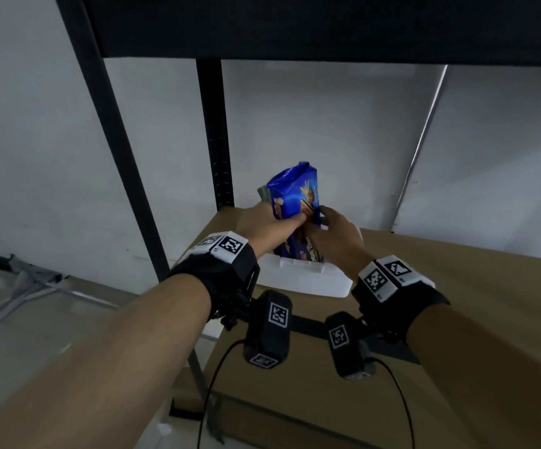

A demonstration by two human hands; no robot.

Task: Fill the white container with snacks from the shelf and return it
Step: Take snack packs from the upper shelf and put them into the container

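Both the left hand (pixel 262 222) and right hand (pixel 334 234) grip a blue snack pack (pixel 298 196), lowering it into the white container (pixel 301 277), filling underway, return pending.

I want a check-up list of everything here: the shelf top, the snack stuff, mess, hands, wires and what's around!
Surface: brown shelf board, mostly bare.
Job's things: white container on the board; blue snack packs standing upright in it, with a grey pack behind them.
Clutter: nothing seen.
Hands: left hand and right hand both grip the blue snack packs; the fingers wrap the wrapper.
Cables: black wires hang from the wrist devices.
Surroundings: black shelf posts, white wall, grey metal stand on the floor.
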